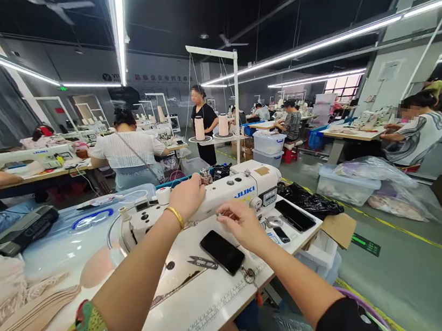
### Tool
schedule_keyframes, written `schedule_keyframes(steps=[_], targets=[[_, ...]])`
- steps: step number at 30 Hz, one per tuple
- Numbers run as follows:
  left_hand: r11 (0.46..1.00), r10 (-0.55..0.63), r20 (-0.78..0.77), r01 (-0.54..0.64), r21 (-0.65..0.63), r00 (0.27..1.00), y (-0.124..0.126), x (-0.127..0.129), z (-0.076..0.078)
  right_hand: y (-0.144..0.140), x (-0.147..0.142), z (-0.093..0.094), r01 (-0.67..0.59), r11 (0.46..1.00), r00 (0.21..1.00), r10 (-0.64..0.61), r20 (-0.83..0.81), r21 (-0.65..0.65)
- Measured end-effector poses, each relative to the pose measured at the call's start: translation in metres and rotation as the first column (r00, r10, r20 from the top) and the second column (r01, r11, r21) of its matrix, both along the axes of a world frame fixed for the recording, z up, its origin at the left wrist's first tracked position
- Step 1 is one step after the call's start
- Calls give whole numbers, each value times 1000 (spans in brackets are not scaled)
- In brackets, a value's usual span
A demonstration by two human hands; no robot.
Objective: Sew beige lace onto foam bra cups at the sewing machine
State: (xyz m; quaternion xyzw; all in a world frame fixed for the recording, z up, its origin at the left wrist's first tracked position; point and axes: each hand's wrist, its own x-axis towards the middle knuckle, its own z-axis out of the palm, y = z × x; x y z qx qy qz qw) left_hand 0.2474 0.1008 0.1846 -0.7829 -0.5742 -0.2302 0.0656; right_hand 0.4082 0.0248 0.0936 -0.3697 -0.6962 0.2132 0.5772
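Single head-worn view, looking forward and down across the sewing table (201, 315), close over its near edge; workshop floor recedes behind, right.

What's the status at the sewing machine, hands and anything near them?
Left hand rests atop the Juki sewing machine. Right hand pinches thread in front of it. Phone and thread snips lie on the table below.
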Motion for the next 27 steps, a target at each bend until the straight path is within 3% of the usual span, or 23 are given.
schedule_keyframes(steps=[4, 9, 15, 21, 24, 27], targets=[[998, -22, 206, 8, 68, 978, -2, -12, -1, 38, -9, 19, 33, 964, 998, -46, 45, 264], [989, -103, 417, 47, 142, 903, -5, -21, -6, 78, -30, 25, -24, 919, 997, -9, 80, 395], [980, -173, 555, 86, 179, 814, -7, -23, -11, 88, -32, 27, -100, 899, 983, 24, 182, 426], [973, -220, 625, 119, 200, 749, -7, -26, -15, 79, -29, 30, -76, 894, 910, -119, 397, 442], [965, -255, 651, 143, 221, 715, -7, -28, -15, 74, -26, 32, -65, 917, 883, -131, 450, 393], [950, -308, 669, 186, 249, 676, -9, -30, -17, 68, -18, 42, 7, 952, 907, -136, 399, 307]])
